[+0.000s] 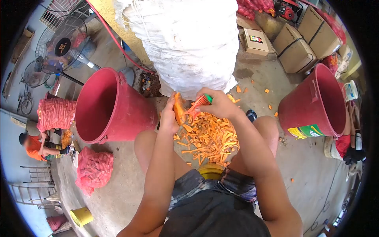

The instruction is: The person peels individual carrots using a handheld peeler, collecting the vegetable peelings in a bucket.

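An orange carrot (179, 109) stands nearly upright in my left hand (169, 115), whose fingers wrap round its left side. To the right of it, my right hand (220, 103) is closed on a peeler with a red-orange and green handle (199, 103). The peeler's lower end is close to the carrot; whether they touch is not clear. Below both hands, a heap of orange peelings and pieces (211, 136) lies on the floor between my knees. A large white sack (189, 47) rises just beyond my hands.
Large red bins stand at left (136, 112) and right (300, 104). A pink mesh sack (94, 169) lies at lower left. Behind are a fan (62, 47) and cardboard boxes (293, 49). A person in orange (34, 146) sits at far left. A yellow bucket (81, 217) is near the lower left.
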Tool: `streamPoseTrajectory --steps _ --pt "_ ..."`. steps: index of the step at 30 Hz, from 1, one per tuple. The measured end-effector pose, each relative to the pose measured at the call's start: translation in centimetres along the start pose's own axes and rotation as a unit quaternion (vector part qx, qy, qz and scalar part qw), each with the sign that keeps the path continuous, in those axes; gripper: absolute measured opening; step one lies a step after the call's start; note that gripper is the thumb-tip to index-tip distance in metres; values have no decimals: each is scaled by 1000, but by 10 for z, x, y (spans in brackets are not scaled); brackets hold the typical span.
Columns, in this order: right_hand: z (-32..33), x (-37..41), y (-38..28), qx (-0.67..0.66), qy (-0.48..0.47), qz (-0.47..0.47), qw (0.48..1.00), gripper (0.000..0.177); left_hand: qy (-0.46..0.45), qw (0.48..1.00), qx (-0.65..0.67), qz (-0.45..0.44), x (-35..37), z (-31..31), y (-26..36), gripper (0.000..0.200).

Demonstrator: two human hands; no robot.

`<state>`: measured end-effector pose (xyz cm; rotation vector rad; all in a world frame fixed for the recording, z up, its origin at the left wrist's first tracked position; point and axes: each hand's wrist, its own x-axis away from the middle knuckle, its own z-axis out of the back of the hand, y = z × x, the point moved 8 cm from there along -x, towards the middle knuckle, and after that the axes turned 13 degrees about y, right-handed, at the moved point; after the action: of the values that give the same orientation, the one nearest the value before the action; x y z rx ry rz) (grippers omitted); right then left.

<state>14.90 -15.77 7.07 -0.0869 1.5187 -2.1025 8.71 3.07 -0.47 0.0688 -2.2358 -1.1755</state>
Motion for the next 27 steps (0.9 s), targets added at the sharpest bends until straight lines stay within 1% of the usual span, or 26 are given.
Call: streamPoseTrajectory --steps 1,2,4,5,7,8,11,13,14,15,16,17,18,19,20,21,23,25,26,27 --pt "-3 3 0 42 -40 -41 997 40 -5 1000 3 12 -2 -3 -7 55" --pt "-6 4 1 40 -38 -44 997 40 -10 1000 6 23 -4 -5 -13 55" --pt "-6 5 -2 68 -13 8 998 47 -12 999 -14 30 2 -11 -15 54" --pt "-8 6 1 68 -11 5 998 47 -15 999 -31 34 4 -15 -17 53" --pt "-12 7 -2 36 -33 31 998 50 -25 997 -47 55 6 -16 -21 52" --pt "-11 7 -1 37 -31 30 998 50 -33 995 -62 73 7 -18 -24 52" --pt "-5 6 4 52 -18 7 998 51 -48 994 -68 77 8 -16 -31 51" --pt "6 0 15 57 11 -12 998 51 -46 992 -84 82 17 -21 -25 49" --pt "7 -3 20 58 12 -11 998 51 -45 990 -102 87 22 -24 -23 48" --pt "14 -7 25 69 51 -21 996 50 -46 990 -102 87 23 -22 -21 48" --pt "23 -10 30 81 90 -29 992 50 -44 985 -137 97 24 -19 -21 47" --pt "26 -13 34 81 89 -28 992 50 -42 978 -172 107 26 -16 -22 45" --pt "30 -13 45 60 96 -94 989 52 -41 978 -173 107 27 -13 -23 45" --pt "35 -13 55 40 102 -158 981 54 -51 978 -183 85 28 -14 -21 45" --pt "38 -15 56 40 102 -156 982 54 -62 977 -193 62 28 -16 -19 45" --pt "42 -15 61 63 112 -171 977 50 -62 977 -193 61 33 -18 -18 45" --pt "41 -13 66 85 122 -187 971 47 -16 975 -222 -5 38 -17 -5 45" --pt "23 -11 48 61 101 -127 985 47 -9 976 -216 -19 28 -11 -8 46" --pt "15 -8 45 62 100 -127 985 47 -1 977 -212 -31 24 -7 -8 46" --pt "3 -6 35 70 75 -69 992 47 -1 977 -212 -31 25 -8 -7 46"
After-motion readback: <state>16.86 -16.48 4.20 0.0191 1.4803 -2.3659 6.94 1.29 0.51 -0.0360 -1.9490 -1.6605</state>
